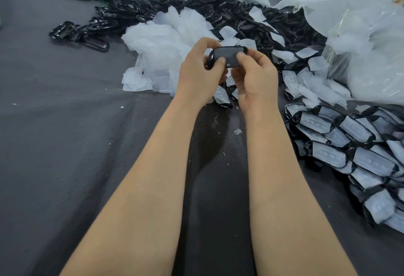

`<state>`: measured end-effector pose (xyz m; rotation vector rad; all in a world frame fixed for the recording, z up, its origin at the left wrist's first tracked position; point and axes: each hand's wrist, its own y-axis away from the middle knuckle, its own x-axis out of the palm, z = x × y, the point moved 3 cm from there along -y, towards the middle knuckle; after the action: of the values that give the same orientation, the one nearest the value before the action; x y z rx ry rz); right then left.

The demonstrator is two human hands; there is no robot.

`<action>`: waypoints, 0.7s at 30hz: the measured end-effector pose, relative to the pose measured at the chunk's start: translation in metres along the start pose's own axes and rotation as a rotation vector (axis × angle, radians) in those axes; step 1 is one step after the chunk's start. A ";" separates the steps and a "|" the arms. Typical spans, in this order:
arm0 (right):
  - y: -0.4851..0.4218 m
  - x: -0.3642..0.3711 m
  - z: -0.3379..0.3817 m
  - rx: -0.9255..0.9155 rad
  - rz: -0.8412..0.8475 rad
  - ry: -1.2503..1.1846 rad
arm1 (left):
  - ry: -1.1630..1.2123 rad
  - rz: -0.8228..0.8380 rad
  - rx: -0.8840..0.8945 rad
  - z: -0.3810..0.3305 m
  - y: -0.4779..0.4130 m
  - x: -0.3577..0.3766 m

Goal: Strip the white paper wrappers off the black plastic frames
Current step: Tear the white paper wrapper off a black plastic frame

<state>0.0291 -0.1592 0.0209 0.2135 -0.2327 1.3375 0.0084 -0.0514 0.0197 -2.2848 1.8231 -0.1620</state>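
In the head view, one black frame [227, 56] is held up over the dark cloth table [65, 144], a little beyond the middle of the scene, pinched between both hands so that its flat face is turned toward the camera. The left hand [200, 74] is closed on the frame's left end, thumb on top, and the right hand [254, 79] is closed on its right end, thumb pressed on the upper edge; this two-ended hold probably steadies the frame while the covering is worked loose. Whether any white wrapper remains on this frame cannot be told, as its face looks dark and slightly blurred. A heap of loose wrappers [161, 42] is piled just beyond the hands and to the left, likely where stripped paper is dropped. Bare frames [140, 7] are heaped farther off, toward the far left. Frames with wrappers on them [349, 142] are stacked near on the right, within easy reach of the right hand. A clear plastic bag [367, 63] lies at the far right with white material inside; its exact contents cannot be made out.
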 end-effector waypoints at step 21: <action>0.000 0.002 0.001 -0.158 -0.024 0.337 | -0.029 -0.044 -0.021 -0.001 0.000 0.000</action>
<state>0.0294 -0.1579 0.0219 -0.1422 -0.0507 1.3020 0.0086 -0.0515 0.0207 -2.3307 1.7693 -0.1171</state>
